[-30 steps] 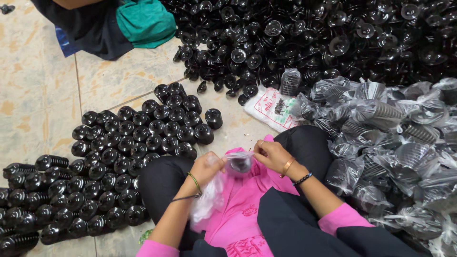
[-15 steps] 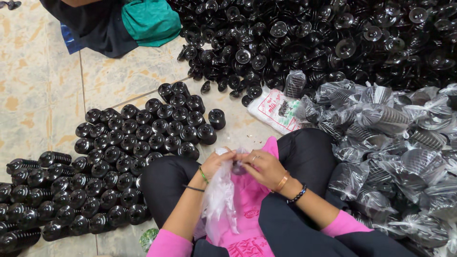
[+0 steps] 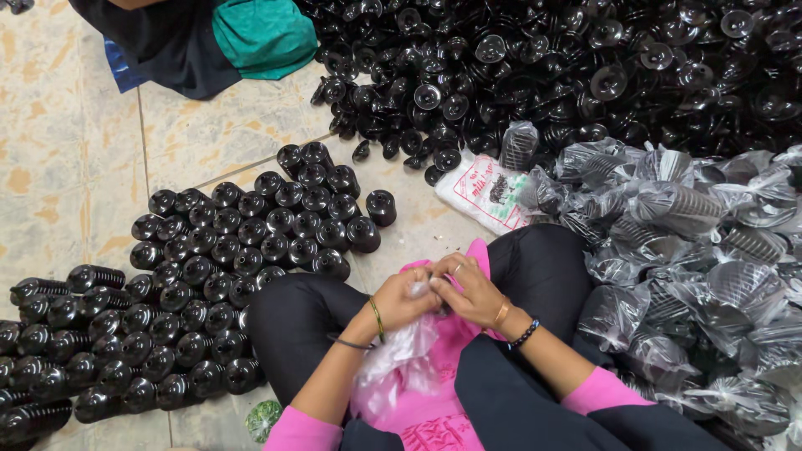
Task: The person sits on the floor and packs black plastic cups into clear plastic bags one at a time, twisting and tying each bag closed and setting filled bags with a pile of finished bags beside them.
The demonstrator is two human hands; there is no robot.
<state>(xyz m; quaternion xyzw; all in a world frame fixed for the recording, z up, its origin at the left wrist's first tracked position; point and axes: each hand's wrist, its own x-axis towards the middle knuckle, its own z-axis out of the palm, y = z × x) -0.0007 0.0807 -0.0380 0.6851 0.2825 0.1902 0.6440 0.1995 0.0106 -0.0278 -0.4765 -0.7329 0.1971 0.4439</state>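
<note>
Left hand (image 3: 399, 299) and right hand (image 3: 469, 292) meet over my lap, fingertips touching, both pinched on the top edge of a clear plastic bag (image 3: 393, 357). I can't tell if a black part is inside the pinch; it's hidden by the fingers. Bag hangs down and to the left from the hands, long axis roughly vertical along the left forearm, so the left hand sits nearer its body while the right only works the mouth. It lies on the pink cloth (image 3: 434, 392) across my legs. Out from there: rows of black ribbed caps (image 3: 251, 242) stand upright on the tiled floor (image 3: 75, 167) to the left, bagged caps (image 3: 693, 276) pile at the right, a loose black heap (image 3: 585, 67) lies ahead, and another person's green garment (image 3: 259, 33) shows top left.
</note>
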